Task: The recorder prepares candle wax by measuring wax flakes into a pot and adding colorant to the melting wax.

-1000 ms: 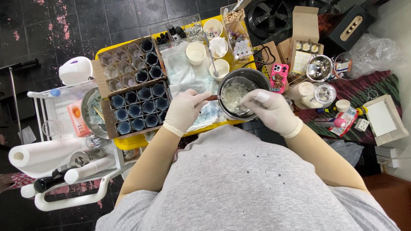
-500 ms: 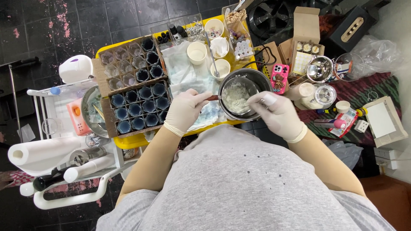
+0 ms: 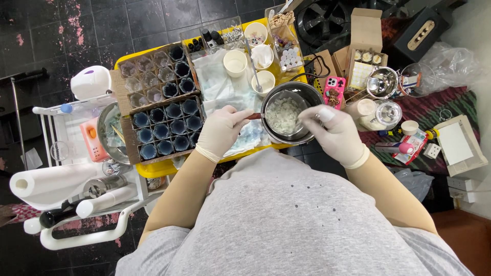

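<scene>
A round metal pot (image 3: 307, 93) holding pale white flakes stands near the front edge of a yellow table (image 3: 153, 168). My left hand (image 3: 221, 131), in a white glove, grips the pot's reddish handle (image 3: 254, 116) at its left side. My gloved right hand (image 3: 333, 133) hovers over the pot's right rim, fingers pinched around something small that I cannot make out. Both forearms reach out from my grey shirt.
Left of the pot sit cardboard trays of small dark blue jars (image 3: 166, 128) and clear ones (image 3: 148, 76). White cups (image 3: 235, 63) and crumpled plastic lie behind. A pink phone (image 3: 334, 91), glass jars (image 3: 381, 82) and boxes crowd the right; a white cart with paper rolls (image 3: 48, 186) stands left.
My right hand has slid to the right, off the middle of the pot to its right rim. The left hand has stayed on the handle.
</scene>
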